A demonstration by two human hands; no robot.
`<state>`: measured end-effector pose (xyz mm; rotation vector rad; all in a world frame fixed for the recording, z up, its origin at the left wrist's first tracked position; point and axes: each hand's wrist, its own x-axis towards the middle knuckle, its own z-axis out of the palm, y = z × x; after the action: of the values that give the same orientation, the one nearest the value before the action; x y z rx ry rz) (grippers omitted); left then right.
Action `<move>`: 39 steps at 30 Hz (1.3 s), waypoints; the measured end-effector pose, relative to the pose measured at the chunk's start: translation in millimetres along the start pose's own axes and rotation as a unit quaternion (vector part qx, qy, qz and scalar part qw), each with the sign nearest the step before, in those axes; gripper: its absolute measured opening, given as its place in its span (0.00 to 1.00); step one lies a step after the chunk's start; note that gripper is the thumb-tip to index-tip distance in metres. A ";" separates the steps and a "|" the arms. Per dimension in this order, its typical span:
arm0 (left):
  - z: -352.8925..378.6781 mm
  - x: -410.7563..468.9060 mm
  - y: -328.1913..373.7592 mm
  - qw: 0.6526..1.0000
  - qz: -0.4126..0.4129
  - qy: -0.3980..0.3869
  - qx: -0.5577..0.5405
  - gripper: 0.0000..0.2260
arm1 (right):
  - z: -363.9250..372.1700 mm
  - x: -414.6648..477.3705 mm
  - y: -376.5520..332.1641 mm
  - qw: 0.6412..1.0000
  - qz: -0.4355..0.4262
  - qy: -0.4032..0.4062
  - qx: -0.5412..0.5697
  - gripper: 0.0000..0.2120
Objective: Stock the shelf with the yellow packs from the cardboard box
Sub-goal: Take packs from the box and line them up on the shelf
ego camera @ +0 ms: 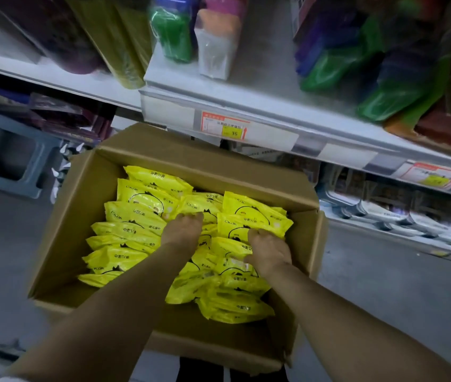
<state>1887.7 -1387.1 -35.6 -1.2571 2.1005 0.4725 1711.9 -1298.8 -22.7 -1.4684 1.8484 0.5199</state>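
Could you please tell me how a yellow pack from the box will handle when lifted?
The glossy yellow plastic packs probably feel slippery, given their sheen. Their crinkled, bent wrappers suggest they sag rather than stay stiff. Flat and overlapping in the brown cardboard box, they seem unlikely to roll.

head cam only, looks steeply down and forward, close over cardboard box, shelf edge up top.

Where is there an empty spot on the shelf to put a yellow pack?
The shelf is bare between the white pack and the green bags. In the cardboard box, only the gap beside its left wall is free. The yellow packs crowd the rest, with the left hand and right hand among them.
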 end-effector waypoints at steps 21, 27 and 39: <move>-137.7 -167.4 -29.7 0.851 0.054 -0.086 -0.515 0.12 | -92.9 -194.1 19.7 0.876 0.087 0.244 0.407 0.17; -207.5 -226.9 -8.3 0.847 0.136 -0.020 -0.513 0.12 | -157.2 -257.4 37.8 0.865 0.033 0.313 0.391 0.19; -352.5 -298.7 93.6 0.886 0.184 0.121 -0.409 0.13 | -284.6 -366.9 171.1 0.846 -0.055 0.447 0.285 0.17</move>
<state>1788.2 -1356.9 424.2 -1.3836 2.4554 1.5711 1507.3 -1202.6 417.5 -1.4586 2.2643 -0.8805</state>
